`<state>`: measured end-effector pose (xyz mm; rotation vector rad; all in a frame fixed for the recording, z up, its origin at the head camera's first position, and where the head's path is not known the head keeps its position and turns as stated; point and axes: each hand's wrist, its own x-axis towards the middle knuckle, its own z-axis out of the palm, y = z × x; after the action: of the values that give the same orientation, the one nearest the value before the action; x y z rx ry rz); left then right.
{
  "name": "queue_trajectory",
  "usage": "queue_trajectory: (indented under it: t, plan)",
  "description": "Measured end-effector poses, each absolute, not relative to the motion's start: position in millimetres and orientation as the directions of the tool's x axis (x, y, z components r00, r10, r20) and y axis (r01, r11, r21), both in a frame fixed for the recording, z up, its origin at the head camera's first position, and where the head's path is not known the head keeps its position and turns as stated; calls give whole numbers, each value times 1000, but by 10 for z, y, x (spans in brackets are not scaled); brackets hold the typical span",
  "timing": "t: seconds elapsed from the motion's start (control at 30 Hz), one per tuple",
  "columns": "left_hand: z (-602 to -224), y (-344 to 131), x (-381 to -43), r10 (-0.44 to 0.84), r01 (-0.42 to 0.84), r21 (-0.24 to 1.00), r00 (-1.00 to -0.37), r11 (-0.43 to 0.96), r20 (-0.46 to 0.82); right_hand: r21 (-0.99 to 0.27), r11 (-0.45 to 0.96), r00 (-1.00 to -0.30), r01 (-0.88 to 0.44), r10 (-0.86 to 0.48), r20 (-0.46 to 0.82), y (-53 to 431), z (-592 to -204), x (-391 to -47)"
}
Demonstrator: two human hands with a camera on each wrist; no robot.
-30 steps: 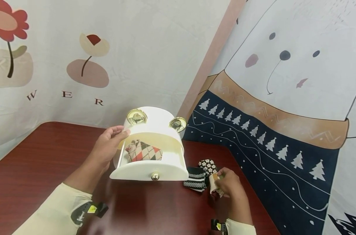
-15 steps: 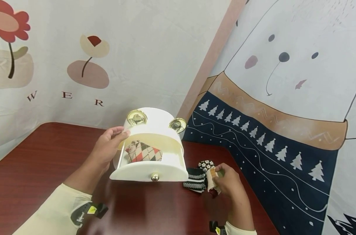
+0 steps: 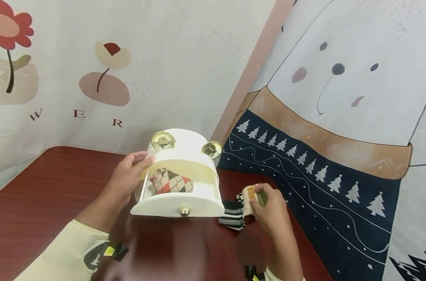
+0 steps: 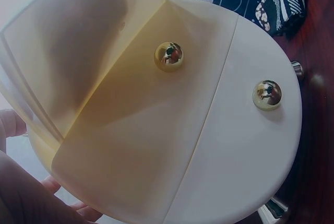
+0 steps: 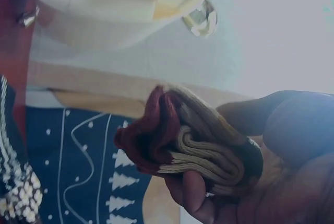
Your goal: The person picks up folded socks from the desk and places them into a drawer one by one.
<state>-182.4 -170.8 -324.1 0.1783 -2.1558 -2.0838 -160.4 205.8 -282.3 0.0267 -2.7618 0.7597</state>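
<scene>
My right hand pinches a folded pair of socks, cream, mustard, green and maroon, above the table to the right of the box. In the right wrist view the folded socks show their rolled layers between thumb and fingers. My left hand holds the left side of a white storage box, thumb at the edge of its upper opening. An argyle sock bundle lies inside that open compartment. The left wrist view shows the box's rounded side with gold knobs.
Black-and-white striped socks lie on the dark red table, right of the box. Black flowered socks lie beside them, mostly hidden in the head view. Printed cloth hangs behind. Two gold round fittings top the box.
My right hand has lifted the cream-and-maroon socks up and slightly left, away from the other socks. The left hand and the box have stayed in place.
</scene>
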Motion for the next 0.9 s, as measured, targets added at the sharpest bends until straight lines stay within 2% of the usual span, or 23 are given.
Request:
queue_trajectory:
  t: [0.23,0.5,0.9]
  plan:
    - [-3244,-1729,-1820,-169,15,999,-985,39,21,-515,850,-936,-111,84,341,1824,-2752,-1520]
    - [-3234,-1725,-1809,-169,5,999,-986,46,13,-561,791,-869,-244,78,489,1648,-2725,-1522]
    - [-3221,-1718,-1800,-169,2,999,-986,33,8,-575,708,-764,-411,76,640,1451,-2656,-1507]
